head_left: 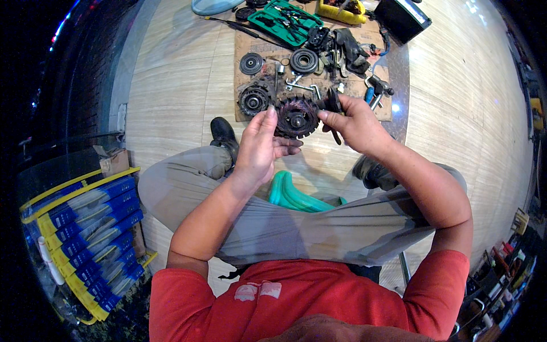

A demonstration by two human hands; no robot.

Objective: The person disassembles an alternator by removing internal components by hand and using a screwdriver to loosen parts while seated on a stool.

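Note:
Above the near edge of the cardboard, my left hand (261, 145) holds a dark toothed wheel (297, 117). My thumb lies at its left rim and the fingers reach beneath it. The wheel has a reddish-brown ring inside and a small hub in the middle. My right hand (358, 126) is closed on a black, narrow piece (334, 108) seen nearly edge-on; its kind cannot be made out. The right thumb is close to the wheel's right rim. Just left of the wheel, a similar ribbed round part (254, 100) lies on the cardboard.
The cardboard sheet (242, 54) bears a black pulley (303, 60), a smaller disc (251, 64), metal brackets (303, 87) and dark gloves (352, 54). Farther off are a green tool case (285, 23), yellow tray (342, 11) and black box (403, 20). A green stool (299, 196) stands between my legs.

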